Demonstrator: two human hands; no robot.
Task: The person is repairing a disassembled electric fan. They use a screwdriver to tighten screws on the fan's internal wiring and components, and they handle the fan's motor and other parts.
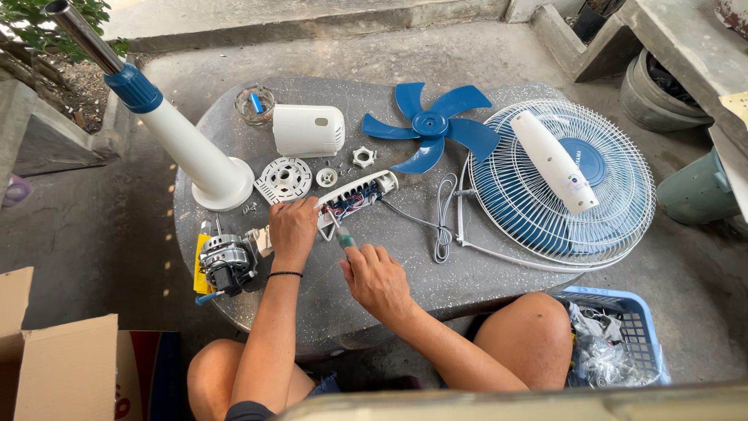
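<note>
Switch housing (354,195) steadied by gripping left hand (293,228); right hand (375,277) clenches screwdriver (340,234) — a slip could gouge exposed wiring.

Speckled, rough stone table (436,273); glossy blue plastic fan blade (431,125) (smooth), white wire grille (615,210), bare metal motor (226,261).

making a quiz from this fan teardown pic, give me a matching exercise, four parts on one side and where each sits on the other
Things:
1. fan blade
2. motor
3. switch housing
4. white cylinder cover

Places:
A. under the left hand
B. lying on the fan guard
C. table's near left edge
D. far side, beside the white motor cover

Pairs: 1-D, 2-C, 3-A, 4-B
</note>
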